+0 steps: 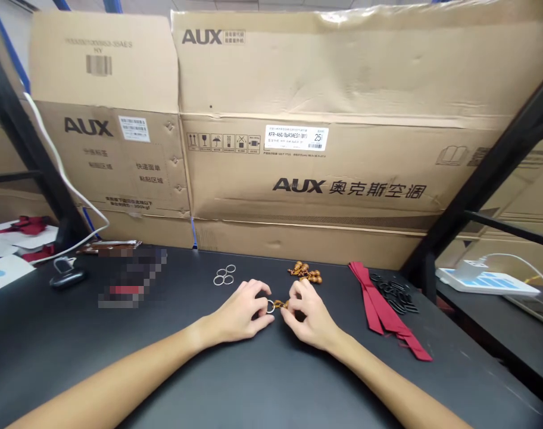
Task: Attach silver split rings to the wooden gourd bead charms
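Note:
Over the middle of the black table, my left hand (249, 311) has its fingers closed on a silver key ring (270, 307). My right hand (308, 313) faces it and pinches a brown cord (279, 304) that runs to the ring. Whatever hangs on the cord's other end is hidden behind my right fingers. Just beyond the right hand lies a small pile of brown wooden bead pendants (306, 272) on cords. Several loose key rings (224, 275) rest flat to the left, beyond my left hand.
Dark red ribbon strips (387, 310) and a heap of black clips (394, 293) lie at the right. Black earphone case (68, 276) and a blurred-out item (135, 277) occupy the left. Large cardboard boxes (298, 238) wall off the back; a power strip (486, 280) stands beyond the right frame post.

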Action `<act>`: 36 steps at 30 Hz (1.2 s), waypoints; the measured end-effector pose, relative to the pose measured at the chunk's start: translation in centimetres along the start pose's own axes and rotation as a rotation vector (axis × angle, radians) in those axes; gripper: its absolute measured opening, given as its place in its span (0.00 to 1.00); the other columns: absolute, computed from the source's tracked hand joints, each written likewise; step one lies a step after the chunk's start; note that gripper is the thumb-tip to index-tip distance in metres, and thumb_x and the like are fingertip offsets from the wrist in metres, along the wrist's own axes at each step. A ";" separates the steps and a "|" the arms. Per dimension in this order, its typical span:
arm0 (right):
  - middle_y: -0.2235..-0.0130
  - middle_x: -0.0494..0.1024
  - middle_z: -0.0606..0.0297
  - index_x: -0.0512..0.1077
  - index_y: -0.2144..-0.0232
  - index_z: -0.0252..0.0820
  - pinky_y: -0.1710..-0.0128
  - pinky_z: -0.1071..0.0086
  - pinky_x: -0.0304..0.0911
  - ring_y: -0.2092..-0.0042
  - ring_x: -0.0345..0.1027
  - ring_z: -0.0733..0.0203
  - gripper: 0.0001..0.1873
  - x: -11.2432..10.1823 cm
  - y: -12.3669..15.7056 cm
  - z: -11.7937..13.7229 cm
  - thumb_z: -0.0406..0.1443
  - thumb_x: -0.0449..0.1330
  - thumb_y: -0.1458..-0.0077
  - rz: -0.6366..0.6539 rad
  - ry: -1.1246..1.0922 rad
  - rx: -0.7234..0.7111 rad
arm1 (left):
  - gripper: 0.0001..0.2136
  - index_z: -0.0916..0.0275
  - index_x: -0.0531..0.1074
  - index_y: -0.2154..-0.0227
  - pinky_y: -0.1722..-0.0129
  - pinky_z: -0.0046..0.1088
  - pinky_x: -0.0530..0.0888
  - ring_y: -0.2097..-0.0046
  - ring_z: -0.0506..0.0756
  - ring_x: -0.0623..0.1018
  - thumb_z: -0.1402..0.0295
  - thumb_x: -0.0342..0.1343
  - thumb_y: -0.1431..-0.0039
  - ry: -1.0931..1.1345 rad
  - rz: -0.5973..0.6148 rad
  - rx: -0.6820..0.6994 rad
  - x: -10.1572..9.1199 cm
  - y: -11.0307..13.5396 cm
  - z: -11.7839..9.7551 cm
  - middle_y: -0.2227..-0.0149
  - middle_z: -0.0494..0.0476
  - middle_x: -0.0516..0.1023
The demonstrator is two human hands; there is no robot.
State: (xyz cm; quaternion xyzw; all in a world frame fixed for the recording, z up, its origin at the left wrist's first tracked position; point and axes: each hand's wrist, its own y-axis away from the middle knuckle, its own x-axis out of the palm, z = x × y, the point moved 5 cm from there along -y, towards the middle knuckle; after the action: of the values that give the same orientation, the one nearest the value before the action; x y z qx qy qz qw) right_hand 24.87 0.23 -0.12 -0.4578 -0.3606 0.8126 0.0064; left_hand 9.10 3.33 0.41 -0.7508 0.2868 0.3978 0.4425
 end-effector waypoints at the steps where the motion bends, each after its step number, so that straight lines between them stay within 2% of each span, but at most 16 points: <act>1: 0.71 0.62 0.63 0.64 0.84 0.42 0.65 0.62 0.59 0.66 0.56 0.58 0.16 0.1 0.0 0.2 0.34 0.56 0.45 0.009 0.022 -0.014 | 0.10 0.62 0.68 0.76 0.50 0.37 0.66 0.51 0.58 0.70 0.67 0.56 0.40 -0.008 0.004 0.005 0.0 0.0 0.0 0.52 0.59 0.69; 5: 0.71 0.61 0.63 0.66 0.85 0.41 0.66 0.62 0.59 0.66 0.56 0.58 0.16 0.4 0.0 0.0 0.34 0.56 0.46 0.018 0.087 -0.005 | 0.11 0.63 0.67 0.77 0.51 0.37 0.67 0.51 0.58 0.70 0.67 0.56 0.40 -0.026 0.009 0.010 0.1 0.0 -0.1 0.53 0.59 0.69; 8: 0.69 0.64 0.61 0.70 0.81 0.42 0.63 0.60 0.61 0.64 0.58 0.56 0.14 0.6 0.0 -0.5 0.35 0.56 0.45 0.028 0.122 0.022 | 0.10 0.62 0.67 0.75 0.51 0.38 0.67 0.51 0.58 0.70 0.66 0.55 0.40 -0.041 0.000 -0.036 0.3 0.0 0.2 0.52 0.60 0.69; 11: 0.60 0.68 0.56 0.75 0.65 0.43 0.55 0.54 0.62 0.57 0.62 0.51 0.07 0.8 0.1 -1.1 0.37 0.57 0.44 0.029 0.149 0.061 | 0.07 0.62 0.69 0.65 0.52 0.41 0.69 0.51 0.61 0.71 0.64 0.55 0.40 -0.101 -0.052 -0.176 0.6 0.1 1.4 0.52 0.61 0.69; 13: 0.53 0.67 0.53 0.72 0.55 0.44 0.51 0.51 0.61 0.51 0.61 0.47 0.14 0.9 0.1 -1.5 0.38 0.57 0.44 0.015 0.154 0.082 | 0.13 0.64 0.69 0.57 0.50 0.44 0.68 0.50 0.64 0.71 0.60 0.55 0.41 -0.149 -0.089 -0.266 0.7 0.2 2.3 0.51 0.64 0.69; 14: 0.51 0.67 0.53 0.70 0.53 0.44 0.50 0.51 0.61 0.49 0.60 0.46 0.15 0.9 0.1 -1.6 0.38 0.57 0.44 0.007 0.154 0.091 | 0.16 0.64 0.68 0.55 0.49 0.45 0.68 0.48 0.65 0.70 0.59 0.55 0.41 -0.166 -0.096 -0.287 0.9 0.3 2.6 0.50 0.66 0.69; 16: 0.52 0.68 0.53 0.70 0.55 0.43 0.50 0.51 0.62 0.49 0.62 0.47 0.13 1.0 0.2 -1.8 0.38 0.57 0.44 0.004 0.155 0.108 | 0.18 0.65 0.68 0.53 0.47 0.46 0.67 0.46 0.65 0.69 0.57 0.54 0.40 -0.178 -0.090 -0.295 1.1 0.4 3.0 0.48 0.67 0.69; 19: 0.59 0.71 0.56 0.70 0.64 0.42 0.54 0.54 0.64 0.56 0.66 0.50 0.06 1.0 0.1 -1.8 0.37 0.56 0.43 0.035 0.161 0.147 | 0.17 0.65 0.68 0.52 0.46 0.45 0.67 0.44 0.64 0.69 0.58 0.52 0.38 -0.173 -0.059 -0.271 1.4 0.5 3.0 0.47 0.67 0.69; 21: 0.60 0.72 0.56 0.70 0.65 0.42 0.56 0.55 0.65 0.57 0.67 0.51 0.05 1.1 0.1 -1.8 0.37 0.56 0.43 0.069 0.158 0.164 | 0.17 0.65 0.68 0.52 0.45 0.45 0.67 0.44 0.64 0.68 0.58 0.52 0.38 -0.165 -0.049 -0.247 1.3 0.5 2.9 0.47 0.67 0.70; 25: 0.52 0.73 0.54 0.71 0.56 0.42 0.51 0.53 0.63 0.50 0.67 0.49 0.13 1.3 0.3 -1.7 0.40 0.56 0.42 0.129 0.132 0.142 | 0.19 0.63 0.68 0.48 0.41 0.45 0.64 0.40 0.63 0.67 0.58 0.51 0.37 -0.141 -0.002 -0.195 1.2 0.4 2.8 0.43 0.65 0.69; 29: 0.41 0.67 0.52 0.68 0.47 0.43 0.42 0.49 0.57 0.40 0.60 0.46 0.24 1.8 0.7 -2.1 0.46 0.56 0.42 0.200 0.135 0.135 | 0.23 0.63 0.66 0.44 0.39 0.44 0.61 0.37 0.63 0.63 0.55 0.50 0.37 -0.138 0.093 -0.173 1.3 0.4 2.9 0.39 0.64 0.64; 32: 0.38 0.63 0.52 0.66 0.43 0.43 0.40 0.47 0.54 0.38 0.56 0.44 0.27 2.1 0.9 -2.3 0.48 0.55 0.42 0.244 0.136 0.144 | 0.24 0.64 0.66 0.43 0.39 0.45 0.60 0.37 0.64 0.62 0.55 0.49 0.37 -0.143 0.113 -0.175 1.3 0.4 3.0 0.38 0.65 0.63; 36: 0.38 0.63 0.51 0.66 0.43 0.41 0.39 0.46 0.53 0.37 0.54 0.44 0.28 2.0 0.8 -2.3 0.49 0.54 0.41 0.252 0.139 0.166 | 0.23 0.64 0.66 0.44 0.39 0.45 0.61 0.37 0.63 0.62 0.55 0.49 0.36 -0.152 0.092 -0.169 1.3 0.3 2.9 0.39 0.65 0.64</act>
State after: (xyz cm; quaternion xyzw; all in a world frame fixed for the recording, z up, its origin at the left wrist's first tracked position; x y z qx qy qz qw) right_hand 25.66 1.67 -2.84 -0.5524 -0.2306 0.8004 -0.0328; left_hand 8.50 5.65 -1.67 -0.7390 0.2522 0.4963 0.3793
